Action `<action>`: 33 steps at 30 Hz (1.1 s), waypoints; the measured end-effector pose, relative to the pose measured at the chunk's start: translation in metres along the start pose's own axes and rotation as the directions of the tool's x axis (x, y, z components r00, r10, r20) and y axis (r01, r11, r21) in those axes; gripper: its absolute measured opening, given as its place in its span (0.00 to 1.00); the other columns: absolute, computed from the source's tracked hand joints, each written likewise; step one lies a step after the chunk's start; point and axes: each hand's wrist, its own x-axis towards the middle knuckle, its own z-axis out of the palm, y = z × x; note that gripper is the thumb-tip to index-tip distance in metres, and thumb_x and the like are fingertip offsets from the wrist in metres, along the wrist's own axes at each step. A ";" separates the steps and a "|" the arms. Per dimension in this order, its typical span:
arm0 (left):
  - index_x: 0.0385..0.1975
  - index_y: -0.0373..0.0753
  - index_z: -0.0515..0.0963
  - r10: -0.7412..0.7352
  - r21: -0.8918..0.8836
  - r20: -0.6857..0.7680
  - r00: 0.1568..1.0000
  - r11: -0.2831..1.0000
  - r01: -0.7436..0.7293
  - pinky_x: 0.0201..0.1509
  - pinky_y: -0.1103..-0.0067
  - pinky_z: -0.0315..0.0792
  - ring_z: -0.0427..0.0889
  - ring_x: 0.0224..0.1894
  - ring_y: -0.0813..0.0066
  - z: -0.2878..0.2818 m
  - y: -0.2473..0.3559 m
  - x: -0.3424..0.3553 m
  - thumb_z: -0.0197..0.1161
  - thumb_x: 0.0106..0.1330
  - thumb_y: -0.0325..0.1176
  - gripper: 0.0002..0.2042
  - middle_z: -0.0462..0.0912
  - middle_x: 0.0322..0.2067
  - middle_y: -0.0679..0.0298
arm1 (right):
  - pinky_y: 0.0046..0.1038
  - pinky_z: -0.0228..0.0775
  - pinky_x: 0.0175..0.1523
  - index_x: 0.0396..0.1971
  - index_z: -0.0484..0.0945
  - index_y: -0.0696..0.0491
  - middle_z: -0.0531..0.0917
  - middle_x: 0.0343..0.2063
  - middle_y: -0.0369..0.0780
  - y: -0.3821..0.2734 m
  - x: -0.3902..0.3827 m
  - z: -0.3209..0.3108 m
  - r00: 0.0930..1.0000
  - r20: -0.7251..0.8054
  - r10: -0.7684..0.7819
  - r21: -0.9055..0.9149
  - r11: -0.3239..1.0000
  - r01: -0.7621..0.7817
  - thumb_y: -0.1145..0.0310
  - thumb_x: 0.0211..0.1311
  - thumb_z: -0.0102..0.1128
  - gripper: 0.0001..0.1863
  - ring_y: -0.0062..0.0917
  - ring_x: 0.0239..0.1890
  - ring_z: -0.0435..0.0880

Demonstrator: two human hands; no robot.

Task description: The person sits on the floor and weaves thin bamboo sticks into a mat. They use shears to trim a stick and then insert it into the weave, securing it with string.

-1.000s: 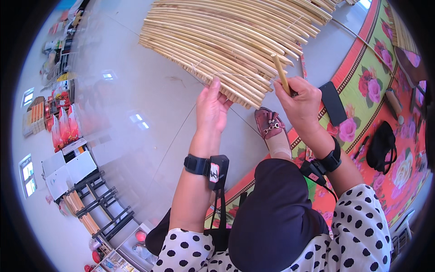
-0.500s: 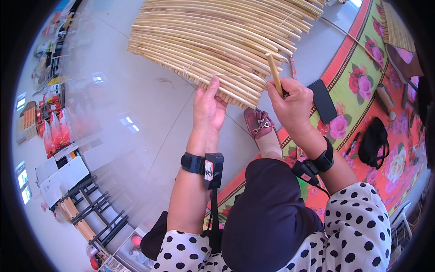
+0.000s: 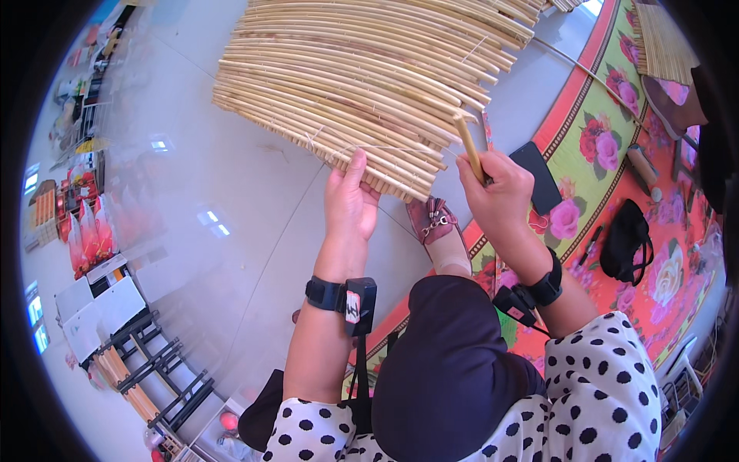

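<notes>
A mat of thin tan reed sticks [image 3: 346, 85], tied side by side with thread, stretches away from me at the top. My left hand [image 3: 352, 202] grips its near edge, thumb on top and fingers underneath. Just off the mat's right end, my right hand [image 3: 499, 189] is closed around a short tan stick [image 3: 469, 148] that points up and away. A thin pale thread [image 3: 400, 147] crosses the last sticks from near my left thumb toward my right fist. Its end by the fist is hard to make out.
A black phone [image 3: 536, 177] lies right of my right hand on a flowered red and green mat [image 3: 573, 219], with a black pouch [image 3: 625, 240] farther right. My shoe [image 3: 436, 219] is under the reed mat's near corner. Folded black frames [image 3: 165, 373] stand at left.
My right hand has drawn slightly away from the reed mat's end, with the stick still in its grip. The mat and my left hand appear a little lower and more to the left.
</notes>
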 end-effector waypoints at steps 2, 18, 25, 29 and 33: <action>0.56 0.37 0.68 -0.006 0.109 -0.116 0.993 0.994 0.019 0.53 0.75 0.74 0.78 0.48 0.72 -0.001 0.004 -0.003 0.61 0.69 0.36 0.19 0.78 0.48 0.62 | 0.27 0.65 0.23 0.22 0.81 0.57 0.76 0.15 0.41 0.008 -0.006 -0.007 0.998 0.030 0.053 0.045 0.997 -0.055 0.72 0.52 0.68 0.06 0.29 0.16 0.74; 0.32 0.36 0.81 0.189 0.479 0.877 0.442 -0.264 -0.837 0.29 0.75 0.72 0.77 0.26 0.64 0.046 0.060 -0.081 0.70 0.50 0.19 0.10 0.77 0.25 0.62 | 0.22 0.73 0.30 0.28 0.83 0.62 0.81 0.21 0.38 -0.032 -0.006 -0.034 0.858 0.513 -0.014 0.472 0.840 -0.268 0.78 0.52 0.67 0.04 0.18 0.23 0.81; 0.36 0.38 0.78 0.339 0.754 0.442 0.831 0.361 -0.548 0.30 0.80 0.70 0.77 0.28 0.74 0.008 0.042 -0.070 0.63 0.63 0.26 0.04 0.78 0.27 0.69 | 0.16 0.68 0.33 0.29 0.84 0.60 0.81 0.23 0.30 -0.010 -0.004 -0.030 0.911 0.330 0.249 0.457 0.802 -0.385 0.72 0.58 0.67 0.06 0.09 0.28 0.75; 0.41 0.44 0.75 0.159 0.427 -0.047 0.986 0.896 -0.124 0.41 0.81 0.69 0.76 0.38 0.80 -0.026 0.041 -0.045 0.59 0.70 0.32 0.04 0.77 0.35 0.73 | 0.16 0.58 0.24 0.35 0.83 0.57 0.75 0.20 0.28 0.023 0.035 -0.020 0.849 0.144 0.509 0.627 0.616 -0.476 0.64 0.58 0.70 0.13 0.10 0.20 0.69; 0.41 0.47 0.74 -0.035 0.079 0.066 0.997 0.996 0.030 0.50 0.73 0.68 0.75 0.45 0.77 -0.035 0.033 -0.029 0.59 0.70 0.34 0.04 0.77 0.41 0.71 | 0.18 0.57 0.20 0.38 0.80 0.57 0.72 0.20 0.29 0.056 0.070 -0.005 0.761 0.180 0.623 0.701 0.462 -0.543 0.55 0.55 0.73 0.21 0.14 0.18 0.69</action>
